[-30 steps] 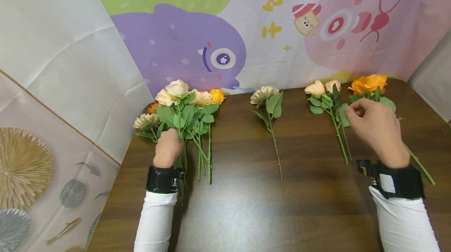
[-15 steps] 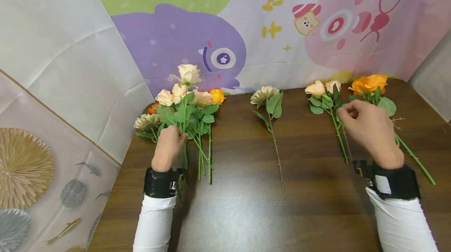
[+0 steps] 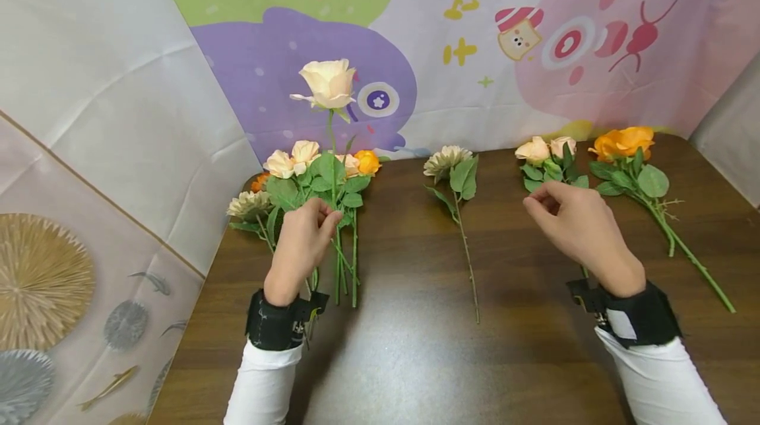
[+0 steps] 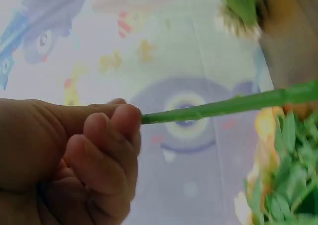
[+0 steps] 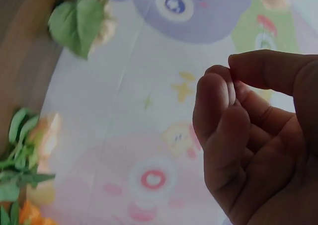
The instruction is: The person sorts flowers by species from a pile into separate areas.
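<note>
My left hand [image 3: 303,243] pinches the green stem [image 4: 223,107] of a cream rose [image 3: 328,84], raised upright above the left flower bunch. In the left wrist view the stem comes out from between thumb and fingertips; its bloom is outside that view. My right hand [image 3: 584,233] hovers in front of two pale pink roses [image 3: 533,150], covering much of their stems. Its fingers are loosely curled with nothing between them, as the right wrist view also shows, the thumb [image 5: 268,68] close to the fingertips.
Peach roses [image 3: 280,164], an orange flower [image 3: 368,162] and a beige-green bloom [image 3: 248,206] lie bunched at the table's left. One beige flower [image 3: 446,163] lies mid-table. A large orange flower [image 3: 622,144] lies at far right. A cartoon-print cloth [image 3: 457,101] hangs behind the table [image 3: 404,359].
My left hand has lifted the cream rose up out of the bunch and moved slightly right. My right hand has moved left, away from the large orange flower.
</note>
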A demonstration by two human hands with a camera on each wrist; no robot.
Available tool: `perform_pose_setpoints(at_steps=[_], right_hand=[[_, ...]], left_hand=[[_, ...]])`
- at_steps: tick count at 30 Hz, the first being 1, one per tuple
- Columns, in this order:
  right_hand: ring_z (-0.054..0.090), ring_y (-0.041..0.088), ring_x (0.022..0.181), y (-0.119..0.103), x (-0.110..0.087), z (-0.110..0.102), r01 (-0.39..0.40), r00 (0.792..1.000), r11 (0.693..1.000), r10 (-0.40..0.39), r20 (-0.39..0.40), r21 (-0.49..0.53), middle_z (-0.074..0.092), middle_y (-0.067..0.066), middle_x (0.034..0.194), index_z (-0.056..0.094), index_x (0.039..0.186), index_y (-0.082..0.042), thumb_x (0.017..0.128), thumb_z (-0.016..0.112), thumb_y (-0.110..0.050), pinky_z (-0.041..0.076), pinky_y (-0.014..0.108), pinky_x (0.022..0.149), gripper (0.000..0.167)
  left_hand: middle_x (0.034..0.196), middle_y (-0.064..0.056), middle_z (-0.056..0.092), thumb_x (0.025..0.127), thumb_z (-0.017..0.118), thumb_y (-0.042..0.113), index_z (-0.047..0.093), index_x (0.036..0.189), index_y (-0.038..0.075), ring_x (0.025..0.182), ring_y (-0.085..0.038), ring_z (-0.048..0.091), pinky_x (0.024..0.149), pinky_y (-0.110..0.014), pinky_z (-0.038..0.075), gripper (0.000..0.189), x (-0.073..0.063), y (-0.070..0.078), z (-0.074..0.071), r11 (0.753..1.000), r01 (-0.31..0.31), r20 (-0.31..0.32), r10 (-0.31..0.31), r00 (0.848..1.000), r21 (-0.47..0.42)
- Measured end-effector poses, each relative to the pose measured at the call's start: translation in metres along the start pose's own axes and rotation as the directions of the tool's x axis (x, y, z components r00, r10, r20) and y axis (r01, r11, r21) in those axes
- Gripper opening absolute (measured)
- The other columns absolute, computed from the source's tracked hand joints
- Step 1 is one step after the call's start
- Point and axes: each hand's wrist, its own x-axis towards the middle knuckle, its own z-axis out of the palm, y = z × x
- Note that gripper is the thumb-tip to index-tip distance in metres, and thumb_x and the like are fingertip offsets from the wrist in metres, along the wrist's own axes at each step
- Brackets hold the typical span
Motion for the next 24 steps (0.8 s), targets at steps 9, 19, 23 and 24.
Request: perform_pose_setpoints(at_steps=[9,19,23,24], right_hand=[[0.059,0.008,0.069,-0.031,-0.006,0.024,0.138,0.979,0.97,-0.164,0.121,0.202,0.068,-0.005,0.079,0.072,0.092,-0.01,0.092,0.07,-0.01,0.048,0.027,0.062,0.003],[0.064,0.007,0.083,-0.061,-0.019,0.056,0.108,0.914,0.885,-0.267,0.305,0.453,0.071,-0.003,0.097,0.072,0.111,-0.009,0.093,0.07,-0.011,0.053,0.027,0.069,0.018],[0.064,0.006,0.083,-0.066,-0.023,0.062,0.094,0.9,0.851,-0.294,0.321,0.516,0.071,-0.006,0.097,0.072,0.111,-0.012,0.093,0.07,-0.012,0.053,0.029,0.068,0.018],[0.064,0.006,0.083,-0.067,-0.024,0.063,0.091,0.898,0.844,-0.3,0.323,0.529,0.071,-0.006,0.095,0.072,0.11,-0.012,0.093,0.07,-0.012,0.053,0.029,0.068,0.017]], left_hand=[[0.067,-0.002,0.064,0.096,0.067,0.012,0.061,0.089,0.005,0.053,-0.008,0.053,0.05,-0.024,0.043,0.012,-0.009,0.033,0.023,0.969,-0.186,-0.013,0.187,0.982,-0.161],[0.071,-0.004,0.068,0.096,0.065,0.01,0.062,0.09,0.006,0.053,-0.002,0.058,0.05,-0.022,0.05,0.009,-0.022,0.059,0.047,0.873,-0.233,0.1,0.302,0.948,-0.428],[0.074,-0.007,0.069,0.096,0.065,0.008,0.062,0.092,0.004,0.054,-0.009,0.062,0.05,-0.023,0.051,0.007,-0.024,0.064,0.053,0.838,-0.244,0.112,0.338,0.934,-0.489],[0.075,-0.007,0.069,0.096,0.065,0.008,0.061,0.092,0.004,0.055,-0.011,0.063,0.051,-0.022,0.051,0.007,-0.025,0.064,0.054,0.831,-0.247,0.116,0.346,0.931,-0.498]])
